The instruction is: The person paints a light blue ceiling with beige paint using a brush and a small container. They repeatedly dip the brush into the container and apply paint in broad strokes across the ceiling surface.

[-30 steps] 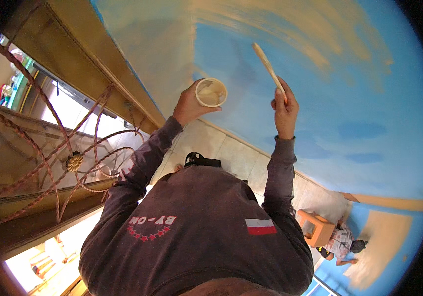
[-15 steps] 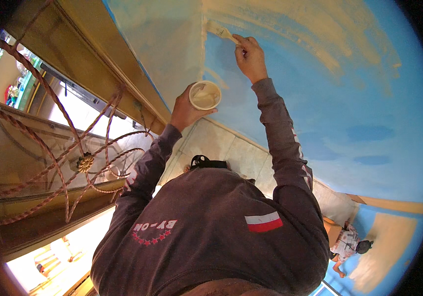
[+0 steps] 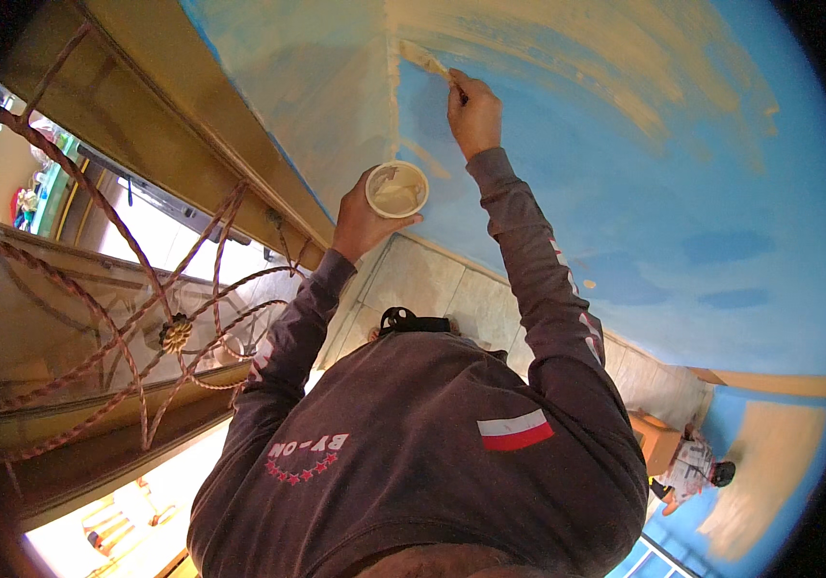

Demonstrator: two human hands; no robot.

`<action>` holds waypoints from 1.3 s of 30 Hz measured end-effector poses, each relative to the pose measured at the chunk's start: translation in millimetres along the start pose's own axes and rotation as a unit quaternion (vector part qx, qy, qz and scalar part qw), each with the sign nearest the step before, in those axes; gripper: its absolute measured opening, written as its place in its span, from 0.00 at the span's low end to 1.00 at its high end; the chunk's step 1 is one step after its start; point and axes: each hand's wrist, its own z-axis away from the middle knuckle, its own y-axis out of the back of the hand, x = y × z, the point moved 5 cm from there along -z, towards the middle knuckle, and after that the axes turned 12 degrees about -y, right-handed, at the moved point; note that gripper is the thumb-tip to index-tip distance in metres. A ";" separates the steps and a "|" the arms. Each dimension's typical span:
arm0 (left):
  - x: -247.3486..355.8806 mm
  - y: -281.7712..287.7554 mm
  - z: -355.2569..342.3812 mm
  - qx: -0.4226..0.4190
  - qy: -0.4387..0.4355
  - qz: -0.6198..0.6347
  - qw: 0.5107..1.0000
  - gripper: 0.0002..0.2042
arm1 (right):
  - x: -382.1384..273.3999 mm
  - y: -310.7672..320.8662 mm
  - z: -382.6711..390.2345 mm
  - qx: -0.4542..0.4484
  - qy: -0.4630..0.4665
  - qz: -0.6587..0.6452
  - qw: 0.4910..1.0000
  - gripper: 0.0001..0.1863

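Observation:
My right hand [image 3: 475,114] is closed round the handle of a flat paintbrush [image 3: 424,61]. Its bristles rest against the blue wall [image 3: 548,193], beside the corner where two wall faces meet. Lower and to the left, my left hand [image 3: 360,220] grips a round white tub [image 3: 397,189] from its side. Cream-coloured paint lies inside the tub, with smears up its inner wall. Broad cream strokes [image 3: 615,77] cover the upper part of the blue wall, and the wall face left of the corner is largely coated in cream too.
Twisted metal grillwork [image 3: 177,332] and a brown window frame [image 3: 268,173] stand close on my left. Pale floor tiles [image 3: 422,279] run below the wall. Far right, another person [image 3: 692,472] is near a brown box [image 3: 656,443] and a partly cream-painted blue wall.
My right hand has shifted slightly left and down, and the brush is now tilted more edge-on at the corner. The tub has barely moved in my left hand.

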 end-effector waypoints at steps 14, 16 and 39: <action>15.0 -14.5 -11.6 -0.033 -0.015 0.019 0.999 0.41 | 56.7 133.7 38.1 0.096 -0.080 0.035 0.992 0.12; 11.4 -17.9 -12.1 -0.040 -0.011 0.037 0.998 0.42 | 71.1 160.9 46.4 0.112 -0.077 0.057 0.989 0.12; 9.5 -35.9 -33.2 -0.043 -0.053 0.021 0.997 0.43 | 116.1 345.1 141.4 0.288 -0.200 0.182 0.919 0.15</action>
